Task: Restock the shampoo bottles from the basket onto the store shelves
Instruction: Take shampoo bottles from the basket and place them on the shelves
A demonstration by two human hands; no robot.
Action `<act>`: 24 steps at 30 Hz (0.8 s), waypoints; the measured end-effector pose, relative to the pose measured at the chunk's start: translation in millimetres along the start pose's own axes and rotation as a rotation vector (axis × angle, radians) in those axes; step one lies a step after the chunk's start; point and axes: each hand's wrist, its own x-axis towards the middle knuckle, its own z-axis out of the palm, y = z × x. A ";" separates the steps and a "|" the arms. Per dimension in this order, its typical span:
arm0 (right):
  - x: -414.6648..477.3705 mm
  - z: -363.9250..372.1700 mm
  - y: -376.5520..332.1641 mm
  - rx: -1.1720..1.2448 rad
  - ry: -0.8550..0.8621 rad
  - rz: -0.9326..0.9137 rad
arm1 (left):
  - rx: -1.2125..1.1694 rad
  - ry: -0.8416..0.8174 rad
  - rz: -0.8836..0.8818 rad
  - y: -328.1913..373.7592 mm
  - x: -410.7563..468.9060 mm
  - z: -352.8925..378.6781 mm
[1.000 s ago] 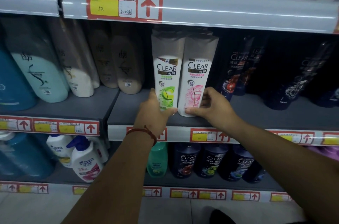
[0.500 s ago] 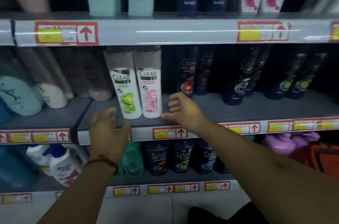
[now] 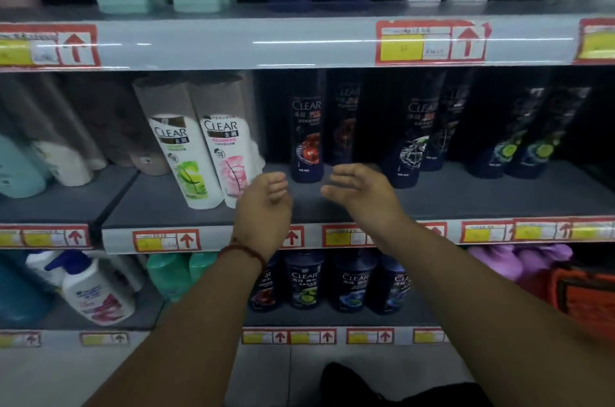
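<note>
1. The left hand (image 3: 266, 207) is held before the front edge of the middle shelf (image 3: 156, 207). Its fingers are loosely curled and nothing is gripped. A red cord (image 3: 243, 251) is worn at the wrist.
2. The right hand (image 3: 361, 195) is raised just beside it at three o'clock, apart from it. Its fingers are relaxed and nearly straight, and it is likewise empty.
3. At ten o'clock from the left hand, a green-label bottle (image 3: 186, 160) and a pink-label bottle (image 3: 229, 153) are stood side by side on the middle shelf, touching each other. This white pair is judged already stocked.
4. From twelve to two o'clock, dark bottles (image 3: 307, 137) are ranged along the same shelf, with bare shelf left in front of them.
5. Since no bottle is held, the step in hand is judged to fall between placements. A further bottle would have to be fetched.
6. At four o'clock, near the frame's edge, an orange object (image 3: 585, 293) is glimpsed. It may be the basket, but this cannot be told, nor how many bottles are left.
</note>
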 end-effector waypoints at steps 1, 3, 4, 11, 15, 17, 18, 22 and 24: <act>3.9 -0.7 2.0 0.005 0.005 0.003 | 0.009 -0.001 0.004 0.8 7.7 7.0; 11.4 -0.7 3.3 0.011 0.005 0.009 | -0.007 0.008 0.001 3.6 22.8 19.0; 14.5 -0.9 3.3 0.011 -0.002 0.009 | -0.033 0.012 -0.011 4.8 29.7 25.1; 38.3 -2.0 6.7 0.030 -0.062 0.044 | -0.039 0.028 -0.027 -16.0 59.5 49.8; 44.8 -0.8 10.2 0.071 -0.129 0.069 | -0.046 0.068 0.002 -18.9 63.8 51.5; 45.0 -0.6 11.2 0.080 -0.154 0.074 | -0.027 0.099 0.016 -19.3 63.8 52.8; 45.4 -1.1 11.4 0.090 -0.157 0.077 | -0.011 0.115 0.031 -18.7 62.9 53.7; 47.6 -0.8 12.0 0.079 -0.148 0.086 | 0.001 0.182 0.052 -18.4 62.4 55.7; 48.2 1.4 11.6 0.057 -0.133 0.091 | -0.009 0.193 0.042 -18.7 63.5 56.4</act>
